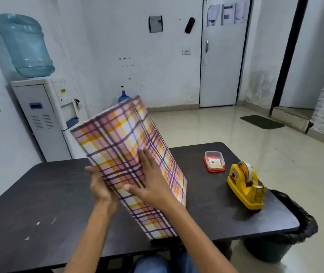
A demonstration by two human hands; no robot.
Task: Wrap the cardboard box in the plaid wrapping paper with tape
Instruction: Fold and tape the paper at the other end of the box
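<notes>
Head view: cardboard box (129,160), already covered in plaid wrapping paper (106,138), tilted up on its near end on the table (39,194).
My left hand (100,186) grips its left edge, right hand (151,184) lies flat and open on the front face. Best to press the seam tight and keep paper taut before reaching for the yellow tape dispenser (246,186) near on the right; ends look untaped, can't tell.

Tape dispenser (246,185) right of box (129,160)
</notes>
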